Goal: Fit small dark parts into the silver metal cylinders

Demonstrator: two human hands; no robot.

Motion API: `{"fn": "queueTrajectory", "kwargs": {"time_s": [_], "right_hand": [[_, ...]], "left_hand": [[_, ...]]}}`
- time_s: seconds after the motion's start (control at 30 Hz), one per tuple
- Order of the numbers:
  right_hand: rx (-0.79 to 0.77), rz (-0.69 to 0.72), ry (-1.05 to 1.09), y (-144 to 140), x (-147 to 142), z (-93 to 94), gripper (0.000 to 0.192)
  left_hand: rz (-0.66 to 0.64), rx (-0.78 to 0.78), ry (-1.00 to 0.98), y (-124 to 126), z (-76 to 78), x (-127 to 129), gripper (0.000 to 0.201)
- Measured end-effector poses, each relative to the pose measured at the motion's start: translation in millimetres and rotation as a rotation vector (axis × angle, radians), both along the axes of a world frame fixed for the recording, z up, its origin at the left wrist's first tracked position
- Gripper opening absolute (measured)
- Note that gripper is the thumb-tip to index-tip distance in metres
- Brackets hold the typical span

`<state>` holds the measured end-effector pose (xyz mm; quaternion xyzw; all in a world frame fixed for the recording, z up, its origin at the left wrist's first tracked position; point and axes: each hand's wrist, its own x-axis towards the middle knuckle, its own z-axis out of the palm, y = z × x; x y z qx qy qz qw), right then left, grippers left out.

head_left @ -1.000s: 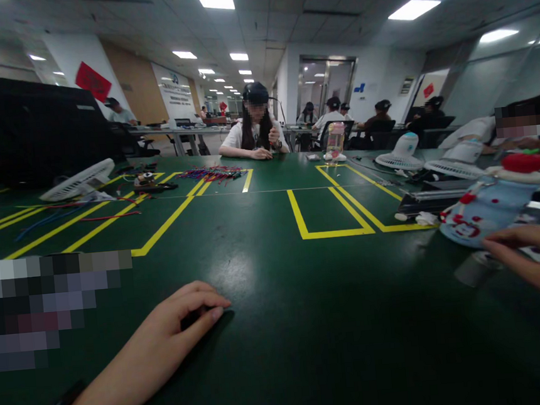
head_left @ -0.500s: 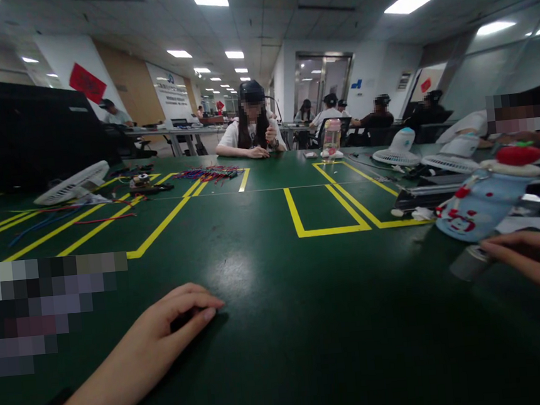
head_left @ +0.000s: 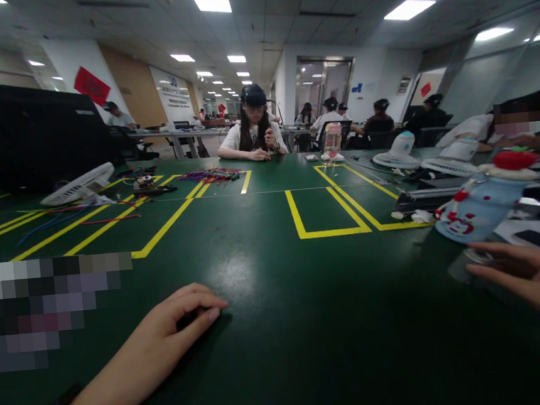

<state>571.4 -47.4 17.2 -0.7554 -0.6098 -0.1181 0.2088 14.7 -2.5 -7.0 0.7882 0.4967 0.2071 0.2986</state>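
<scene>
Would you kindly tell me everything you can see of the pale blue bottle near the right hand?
The pale blue bottle lies tilted on the green table, wrapped in a soft-looking cover with red and white figures. A white collar and red cap sit at its far end. The right hand reaches beside its near end; contact is unclear.

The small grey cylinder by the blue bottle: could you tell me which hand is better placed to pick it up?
Probably the right hand: its fingertips sit at the cylinder, while the left hand rests far across the table.
</scene>
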Motion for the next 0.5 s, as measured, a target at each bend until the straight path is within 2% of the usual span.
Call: {"fn": "queueTrajectory", "kwargs": {"time_s": [0.1, 0.17, 0.23, 0.3, 0.4, 0.5], "right_hand": [[-0.052, 0.174, 0.101, 0, -49, 4.6, 0.05], [-0.023, 0.412, 0.144, 1, -101, 9.8, 0.045], [-0.086, 0.656, 0.231, 5, -157, 13.2, 0.044], [-0.165, 0.838, 0.321, 9, -205, 12.7, 0.041], [-0.209, 0.96, 0.406, 15, -244, 3.1, 0.039], [-0.211, 0.93, 0.502, 19, -249, -13.3, 0.051]], "left_hand": [[-0.006, -0.006, 0.004, 0, 0.8, 1, 0.019], [-0.005, -0.008, 0.011, -1, 1.4, 2, 0.02], [0.002, 0.001, 0.023, -2, 1.4, 2, 0.021], [0.004, 0.022, 0.04, -2, 0.7, 0, 0.021], [-0.002, 0.055, 0.066, -2, 0.5, -3, 0.021], [0.012, 0.074, 0.082, -3, 5.7, 7, 0.022]]}}
